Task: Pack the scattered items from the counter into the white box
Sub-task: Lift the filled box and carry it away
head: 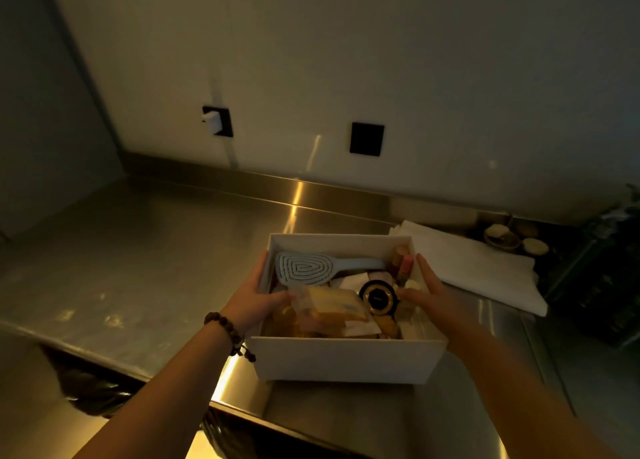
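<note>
The white box (346, 358) stands near the front edge of the steel counter (138, 268). Inside lie a pale blue hairbrush (304, 268), a round black compact (377, 299), a clear packet (329, 308) with yellowish contents, pink tubes (405, 264) and other small items. My left hand (252, 299) clasps the box's left wall, fingers outside and thumb inside by the packet. My right hand (433, 292) clasps the right wall, fingers along the outside and thumb inside beside the compact.
A folded white towel (478, 268) lies just right of the box. Small round bowls (502, 238) and a dark bulky object (595, 285) sit at the far right. Two black wall sockets (366, 138) face the counter. A black bag (93, 389) hangs below the front edge.
</note>
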Demonstrator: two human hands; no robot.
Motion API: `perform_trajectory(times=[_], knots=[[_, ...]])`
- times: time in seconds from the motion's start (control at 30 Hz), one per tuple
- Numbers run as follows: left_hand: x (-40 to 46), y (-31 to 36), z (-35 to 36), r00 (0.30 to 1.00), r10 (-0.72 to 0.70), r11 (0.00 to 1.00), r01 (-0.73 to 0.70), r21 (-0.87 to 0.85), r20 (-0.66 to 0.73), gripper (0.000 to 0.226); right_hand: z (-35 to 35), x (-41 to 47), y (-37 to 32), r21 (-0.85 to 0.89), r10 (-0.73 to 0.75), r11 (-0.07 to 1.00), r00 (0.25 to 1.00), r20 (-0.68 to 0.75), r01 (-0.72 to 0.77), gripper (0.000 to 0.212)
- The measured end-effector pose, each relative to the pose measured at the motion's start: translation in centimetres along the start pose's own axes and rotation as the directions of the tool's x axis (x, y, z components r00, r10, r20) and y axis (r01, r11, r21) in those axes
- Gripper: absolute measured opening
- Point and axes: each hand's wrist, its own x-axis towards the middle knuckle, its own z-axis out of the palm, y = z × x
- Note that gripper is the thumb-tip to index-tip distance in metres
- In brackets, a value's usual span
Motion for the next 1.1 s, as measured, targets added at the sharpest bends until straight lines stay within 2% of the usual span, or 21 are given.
perform_trajectory(times=[0.07, 0.17, 0.3, 0.4, 0.53, 0.63, 0.7, 0.83, 0.97, 1.1], knots=[[-1.1, 0.4, -0.9, 1.000, 0.004, 1.000, -0.005, -0.012, -0.025, 0.075, 0.9, -0.1, -0.5, 0.022, -0.014, 1.000, 0.999, 0.046, 0.013, 0.087], [-2.7, 0.4, -2.7, 0.996, -0.006, 0.999, 0.001, -0.053, -0.094, 0.080, 2.8, -0.3, -2.0, 0.041, -0.064, 0.997, 0.989, 0.137, 0.059, 0.072], [-5.4, 0.1, -5.4, 0.969, -0.018, 0.999, 0.005, -0.054, -0.248, 0.092, 5.7, 0.3, -4.6, 0.077, -0.147, 0.988, 0.947, 0.284, 0.130, 0.066], [-8.4, -0.2, -7.9, 0.924, -0.025, 1.000, 0.017, -0.024, -0.382, 0.097, 9.2, 1.2, -6.2, 0.118, -0.216, 0.976, 0.901, 0.376, 0.185, 0.071], [-13.4, -0.9, -11.8, 0.841, -0.027, 1.000, 0.029, -0.004, -0.540, 0.100, 15.6, 1.5, -8.3, 0.136, -0.271, 0.963, 0.819, 0.505, 0.234, 0.076], [-17.6, -1.6, -14.6, 0.783, -0.030, 0.999, 0.037, -0.002, -0.621, 0.101, 20.9, 1.1, -9.5, 0.114, -0.253, 0.966, 0.763, 0.595, 0.232, 0.080], [-20.4, -1.9, -16.0, 0.754, -0.021, 1.000, 0.028, 0.001, -0.657, 0.100, 24.3, 0.3, -10.4, 0.111, -0.256, 0.963, 0.718, 0.647, 0.244, 0.078], [-25.5, -2.4, -19.5, 0.691, 0.000, 0.999, 0.023, 0.022, -0.722, 0.084, 31.0, -2.2, -12.9, 0.102, -0.249, 0.958, 0.600, 0.761, 0.268, 0.075], [-30.0, -3.3, -23.9, 0.614, -0.009, 0.999, 0.044, 0.023, -0.789, 0.088, 38.3, -4.4, -14.9, 0.094, -0.262, 0.937, 0.498, 0.827, 0.336, 0.072], [-34.1, -5.0, -29.0, 0.555, -0.033, 0.999, 0.033, -0.017, -0.831, 0.081, 46.5, -6.1, -16.6, 0.093, -0.263, 0.920, 0.422, 0.868, 0.381, 0.069]])
